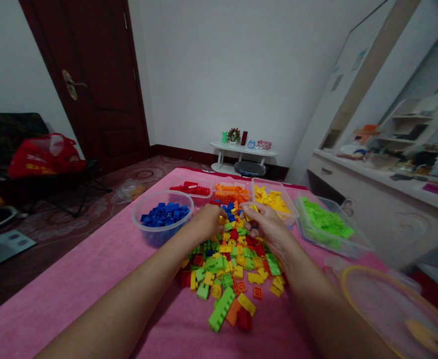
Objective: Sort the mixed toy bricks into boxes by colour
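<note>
A loose heap of toy building bricks [219,264] in green, yellow, red, orange and blue lies on the pink cloth. At the heap's far left side, my left hand [212,220] is closed, fingers curled down, with yellow showing at the fingertips. My right hand [265,222] pinches a yellow brick [253,209] between thumb and forefinger, just above the far right part of the heap. Its other fingers curl underneath. Close by my left hand stands a round clear tub [155,234] of blue bricks. The yellow-brick container [291,219] is just beyond my right hand.
Behind the heap are clear containers of red bricks [191,188] and orange bricks [231,192]. A container of green bricks [323,222] stands to the right. A clear lid with a yellow rim [348,271] lies at the near right. The pink-covered table [102,279] has a visible left edge.
</note>
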The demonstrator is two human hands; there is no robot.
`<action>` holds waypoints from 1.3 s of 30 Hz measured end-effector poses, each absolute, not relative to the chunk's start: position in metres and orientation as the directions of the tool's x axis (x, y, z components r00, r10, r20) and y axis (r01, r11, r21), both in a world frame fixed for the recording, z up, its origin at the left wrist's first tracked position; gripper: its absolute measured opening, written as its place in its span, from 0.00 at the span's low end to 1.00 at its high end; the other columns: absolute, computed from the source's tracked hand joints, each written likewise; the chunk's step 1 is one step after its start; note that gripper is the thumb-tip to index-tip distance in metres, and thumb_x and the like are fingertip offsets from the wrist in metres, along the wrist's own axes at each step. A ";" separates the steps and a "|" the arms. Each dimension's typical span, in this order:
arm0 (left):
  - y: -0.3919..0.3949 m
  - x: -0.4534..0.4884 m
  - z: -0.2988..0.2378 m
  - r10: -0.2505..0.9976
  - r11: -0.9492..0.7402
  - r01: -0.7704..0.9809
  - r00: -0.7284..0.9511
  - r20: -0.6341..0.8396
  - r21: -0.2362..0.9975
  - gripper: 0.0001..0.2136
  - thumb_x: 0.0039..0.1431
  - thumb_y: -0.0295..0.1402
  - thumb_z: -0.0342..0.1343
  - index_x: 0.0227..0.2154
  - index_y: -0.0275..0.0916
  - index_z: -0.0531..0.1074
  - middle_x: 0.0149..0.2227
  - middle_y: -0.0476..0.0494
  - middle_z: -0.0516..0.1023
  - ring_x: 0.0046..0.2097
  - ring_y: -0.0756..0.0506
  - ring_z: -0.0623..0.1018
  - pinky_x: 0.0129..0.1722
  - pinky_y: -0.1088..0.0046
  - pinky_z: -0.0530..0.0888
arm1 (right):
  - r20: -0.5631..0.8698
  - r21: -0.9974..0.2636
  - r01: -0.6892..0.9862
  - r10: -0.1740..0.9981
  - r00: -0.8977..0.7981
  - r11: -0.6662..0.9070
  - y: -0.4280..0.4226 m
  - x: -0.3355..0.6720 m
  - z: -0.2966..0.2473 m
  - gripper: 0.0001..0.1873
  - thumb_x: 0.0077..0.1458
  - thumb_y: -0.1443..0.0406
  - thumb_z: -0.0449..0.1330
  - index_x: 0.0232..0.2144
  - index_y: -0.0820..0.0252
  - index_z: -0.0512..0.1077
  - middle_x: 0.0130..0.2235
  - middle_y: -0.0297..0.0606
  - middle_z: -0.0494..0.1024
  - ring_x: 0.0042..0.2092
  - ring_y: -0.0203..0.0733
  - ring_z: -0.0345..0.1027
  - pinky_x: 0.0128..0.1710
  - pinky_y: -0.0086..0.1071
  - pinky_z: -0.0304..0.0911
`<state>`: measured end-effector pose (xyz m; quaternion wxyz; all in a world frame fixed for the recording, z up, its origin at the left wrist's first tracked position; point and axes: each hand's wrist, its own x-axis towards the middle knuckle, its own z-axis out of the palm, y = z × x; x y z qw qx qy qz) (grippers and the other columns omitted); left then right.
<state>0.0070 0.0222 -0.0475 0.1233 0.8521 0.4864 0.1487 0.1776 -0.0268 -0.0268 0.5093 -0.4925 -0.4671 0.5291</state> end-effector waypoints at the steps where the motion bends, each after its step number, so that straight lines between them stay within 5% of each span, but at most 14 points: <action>1: 0.022 0.008 -0.050 0.866 -0.497 0.798 0.483 0.131 0.341 0.19 0.45 0.33 0.59 0.44 0.43 0.74 0.40 0.43 0.78 0.40 0.43 0.76 0.40 0.72 0.70 | -0.037 -0.998 -0.055 0.999 0.006 -0.037 -0.027 0.176 -0.029 0.18 0.42 0.58 0.64 0.36 0.60 0.69 0.27 0.31 0.70 0.20 0.27 0.59 0.12 0.18 0.53; 7: 0.021 0.012 -0.056 0.892 -0.452 0.861 0.437 0.115 0.231 0.18 0.48 0.31 0.55 0.45 0.45 0.73 0.41 0.41 0.77 0.43 0.41 0.76 0.42 0.67 0.70 | -0.011 -1.000 -0.020 1.000 0.012 -0.011 -0.025 0.173 -0.036 0.19 0.41 0.58 0.64 0.35 0.61 0.69 0.26 0.31 0.70 0.18 0.25 0.58 0.12 0.18 0.52; 13: 0.013 0.018 -0.050 0.937 -0.337 0.936 0.323 0.132 0.104 0.12 0.50 0.30 0.51 0.37 0.36 0.74 0.37 0.33 0.77 0.39 0.38 0.77 0.35 0.66 0.72 | 0.006 -1.000 -0.012 1.000 0.012 0.007 -0.026 0.172 -0.036 0.17 0.42 0.58 0.63 0.35 0.61 0.68 0.25 0.30 0.70 0.18 0.26 0.59 0.12 0.19 0.53; 17: 0.012 0.016 -0.033 0.920 -0.370 0.855 0.283 0.270 0.363 0.09 0.49 0.33 0.53 0.32 0.35 0.75 0.32 0.38 0.77 0.36 0.43 0.76 0.34 0.71 0.70 | 0.002 -0.998 -0.059 0.998 0.063 0.006 -0.023 0.171 -0.038 0.17 0.42 0.59 0.64 0.35 0.61 0.68 0.25 0.30 0.71 0.18 0.27 0.60 0.12 0.19 0.54; 21: 0.010 0.017 -0.016 0.930 -0.344 0.444 0.284 0.234 0.828 0.13 0.50 0.39 0.53 0.32 0.35 0.73 0.22 0.49 0.72 0.21 0.53 0.69 0.21 0.79 0.65 | -0.076 -0.958 -0.282 0.995 0.066 -0.054 -0.024 0.167 -0.038 0.17 0.46 0.55 0.62 0.33 0.61 0.67 0.25 0.33 0.72 0.20 0.29 0.63 0.14 0.20 0.58; 23: 0.008 0.020 -0.013 0.928 -0.271 0.260 0.327 0.179 0.927 0.14 0.50 0.40 0.53 0.33 0.34 0.73 0.20 0.51 0.69 0.18 0.56 0.64 0.17 0.81 0.61 | -0.163 -0.892 -0.422 0.986 -0.035 -0.162 -0.026 0.165 -0.035 0.19 0.50 0.51 0.57 0.34 0.60 0.66 0.26 0.35 0.74 0.21 0.32 0.67 0.16 0.23 0.61; 28: 0.006 0.026 -0.016 0.886 -0.344 0.238 0.402 0.231 0.908 0.10 0.45 0.32 0.57 0.30 0.32 0.75 0.27 0.47 0.75 0.24 0.54 0.70 0.23 0.81 0.66 | -0.188 -0.778 -0.550 0.948 -0.256 -0.303 -0.030 0.163 -0.033 0.18 0.53 0.52 0.53 0.38 0.61 0.66 0.26 0.34 0.75 0.23 0.37 0.71 0.17 0.26 0.66; 34: 0.006 0.024 -0.014 0.878 -0.463 0.302 0.287 0.383 0.833 0.11 0.49 0.33 0.55 0.34 0.33 0.75 0.33 0.45 0.77 0.33 0.49 0.74 0.33 0.76 0.70 | -0.228 -0.764 -0.599 0.969 -0.097 -0.240 -0.024 0.161 -0.047 0.08 0.52 0.68 0.56 0.38 0.61 0.66 0.26 0.35 0.75 0.24 0.35 0.71 0.19 0.24 0.65; 39: -0.006 0.035 -0.018 0.809 -0.587 0.220 0.165 0.564 0.779 0.11 0.57 0.33 0.48 0.39 0.36 0.71 0.38 0.46 0.76 0.39 0.49 0.74 0.39 0.76 0.70 | -0.243 -0.633 -0.746 0.968 -0.064 -0.208 -0.027 0.147 -0.042 0.06 0.56 0.68 0.50 0.35 0.62 0.66 0.27 0.37 0.76 0.30 0.38 0.73 0.29 0.32 0.70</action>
